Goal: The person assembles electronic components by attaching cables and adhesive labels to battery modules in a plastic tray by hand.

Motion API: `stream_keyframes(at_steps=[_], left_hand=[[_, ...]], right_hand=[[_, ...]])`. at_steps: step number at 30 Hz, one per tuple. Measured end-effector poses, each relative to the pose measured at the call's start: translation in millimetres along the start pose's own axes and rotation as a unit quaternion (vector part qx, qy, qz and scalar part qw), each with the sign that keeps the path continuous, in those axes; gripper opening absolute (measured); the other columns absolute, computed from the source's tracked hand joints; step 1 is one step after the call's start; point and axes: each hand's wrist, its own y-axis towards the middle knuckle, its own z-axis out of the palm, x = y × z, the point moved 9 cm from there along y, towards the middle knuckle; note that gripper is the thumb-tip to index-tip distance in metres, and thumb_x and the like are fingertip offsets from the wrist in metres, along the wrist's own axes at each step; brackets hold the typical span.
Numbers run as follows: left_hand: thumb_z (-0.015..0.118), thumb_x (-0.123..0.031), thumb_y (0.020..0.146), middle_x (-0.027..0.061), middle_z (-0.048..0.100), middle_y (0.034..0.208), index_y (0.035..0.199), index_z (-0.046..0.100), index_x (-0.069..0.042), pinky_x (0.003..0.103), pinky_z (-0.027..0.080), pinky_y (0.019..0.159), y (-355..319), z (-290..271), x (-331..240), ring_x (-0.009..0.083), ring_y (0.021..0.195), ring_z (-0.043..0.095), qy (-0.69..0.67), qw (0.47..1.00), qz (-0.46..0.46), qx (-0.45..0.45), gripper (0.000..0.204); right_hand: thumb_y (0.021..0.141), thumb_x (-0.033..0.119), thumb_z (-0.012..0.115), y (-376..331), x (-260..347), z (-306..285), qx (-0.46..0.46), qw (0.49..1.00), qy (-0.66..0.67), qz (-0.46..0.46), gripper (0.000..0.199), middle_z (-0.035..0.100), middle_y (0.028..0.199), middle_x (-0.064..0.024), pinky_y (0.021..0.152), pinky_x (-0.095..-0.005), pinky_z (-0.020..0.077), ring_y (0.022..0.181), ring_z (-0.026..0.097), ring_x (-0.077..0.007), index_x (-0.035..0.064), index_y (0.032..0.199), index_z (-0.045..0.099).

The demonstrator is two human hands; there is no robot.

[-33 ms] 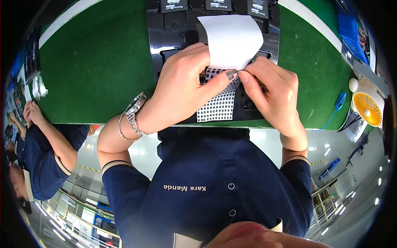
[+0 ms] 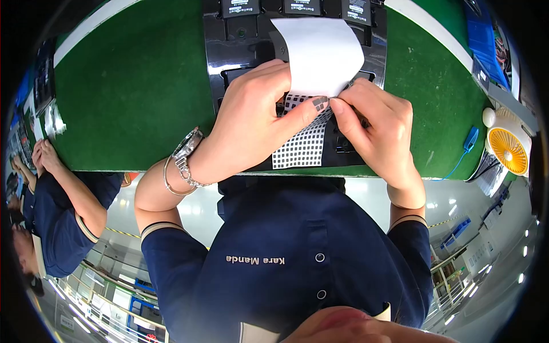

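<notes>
A sheet of small black square stickers (image 2: 300,147) is bent between my hands above a glossy black tray. Its upper part curls over and shows a plain white face (image 2: 323,57). My left hand (image 2: 254,117) is closed on the sheet's left side, thumb on top, other fingers hidden behind. Small dark grey squares show on the left thumb's tip. My right hand (image 2: 374,117) pinches at the sheet's right edge, thumb tip close to the left thumb. Whether a single sticker is between those fingertips is too small to tell.
The black tray (image 2: 251,46) carries several black labelled blocks (image 2: 301,7) along its far end, on a green tabletop (image 2: 131,86). To the right are a yellow-orange fan (image 2: 508,150), a blue tag on a cord (image 2: 470,139) and a blue bin (image 2: 486,40). A co-worker's hands (image 2: 48,157) are at the left.
The far left corner of the sheet's curled white part has shifted slightly left and away from me. Both hands stay practically in place.
</notes>
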Motion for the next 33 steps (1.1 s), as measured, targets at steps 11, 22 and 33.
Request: stream_keyframes(at_steps=[11, 22, 33], left_hand=[[0.071, -0.016, 0.086, 0.0028, 0.066, 0.084, 0.101, 0.067, -0.002, 0.024, 0.044, 0.065, -1, 5, 9, 0.0081, 0.073, 0.056, -0.021, 0.995, -0.069, 0.065, 0.021], [0.071, -0.015, 0.081, 0.0113, 0.062, 0.08, 0.1, 0.067, -0.003, 0.032, 0.043, 0.053, 0, 2, 5, 0.0209, 0.059, 0.056, -0.016, 0.999, -0.023, 0.023, 0.023], [0.07, -0.011, 0.085, 0.0036, 0.066, 0.085, 0.104, 0.066, -0.002, 0.025, 0.045, 0.064, -1, 1, 4, 0.0096, 0.071, 0.056, -0.001, 0.998, -0.038, 0.047, 0.022]], right_hand=[[0.079, 0.007, 0.071, -1, 0, 0, 0.033, 0.997, 0.071, 0.026, 0.011, 0.053, 0.061, -0.004, 0.043, -0.0293, 0.0378, 0.046, 0.05, -0.0167, 0.0029, 0.074, 0.062], [0.081, 0.009, 0.071, -1, -1, 3, 0.041, 0.997, 0.05, 0.031, 0.01, 0.057, 0.065, -0.0054, 0.046, -0.0303, 0.0412, 0.049, 0.054, -0.0193, 0.0024, 0.077, 0.064], [0.083, 0.008, 0.069, 0, -3, -2, 0.001, 0.999, 0.035, 0.031, 0.009, 0.058, 0.068, -0.0072, 0.047, -0.0316, 0.0427, 0.052, 0.055, -0.0233, 0.0021, 0.081, 0.063]])
